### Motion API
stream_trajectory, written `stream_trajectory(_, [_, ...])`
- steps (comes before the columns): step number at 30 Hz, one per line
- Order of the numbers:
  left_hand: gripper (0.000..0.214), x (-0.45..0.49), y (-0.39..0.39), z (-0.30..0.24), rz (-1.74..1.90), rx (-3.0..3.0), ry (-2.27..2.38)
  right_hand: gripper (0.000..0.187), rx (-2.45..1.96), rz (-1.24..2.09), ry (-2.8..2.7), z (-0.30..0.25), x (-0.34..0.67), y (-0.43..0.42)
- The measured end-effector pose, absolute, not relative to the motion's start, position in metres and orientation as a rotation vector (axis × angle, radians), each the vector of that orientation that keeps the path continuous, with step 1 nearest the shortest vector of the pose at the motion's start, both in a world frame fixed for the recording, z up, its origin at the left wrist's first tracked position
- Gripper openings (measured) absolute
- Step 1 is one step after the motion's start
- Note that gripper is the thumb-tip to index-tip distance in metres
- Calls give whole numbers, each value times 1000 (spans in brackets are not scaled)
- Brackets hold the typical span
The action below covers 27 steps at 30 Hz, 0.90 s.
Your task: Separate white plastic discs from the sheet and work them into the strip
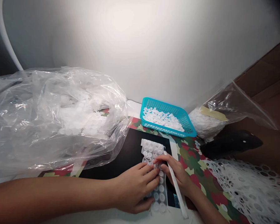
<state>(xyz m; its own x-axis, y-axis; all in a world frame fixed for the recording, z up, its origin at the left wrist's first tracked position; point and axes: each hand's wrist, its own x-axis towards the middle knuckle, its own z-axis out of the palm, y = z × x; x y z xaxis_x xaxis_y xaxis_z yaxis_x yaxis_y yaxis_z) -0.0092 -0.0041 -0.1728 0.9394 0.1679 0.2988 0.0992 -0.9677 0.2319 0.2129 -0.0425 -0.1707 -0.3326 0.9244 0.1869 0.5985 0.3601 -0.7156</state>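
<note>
A clear plastic tray (162,188) with rows of round cups lies in front of me, its far end carrying several white round pieces. My left hand (137,186) rests over its left side, fingers bent across the cups and thumb lower down, holding it. From the right, my right hand (177,174) reaches in with its index fingertip at the cups, close to the left fingertips. A long white stick (176,186) slants through the right hand, past the index finger. Whether a small piece sits between the fingertips is hidden.
A big clear bag (102,149) of white pieces bulges at left. Behind the tray, a blue basket (177,110) holds small white discs. Another clear bag (207,127), a black object (233,143) and perforated white sheets (254,189) stand right. A black mat (112,161) covers patterned cloth (189,155).
</note>
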Motion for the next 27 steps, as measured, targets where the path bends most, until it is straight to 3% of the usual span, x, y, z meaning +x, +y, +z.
stream_trajectory(27, [51, -9, -5, -173, 487, 2893, 204, 26, -1297, 650, -2061, -175, 214, -41])
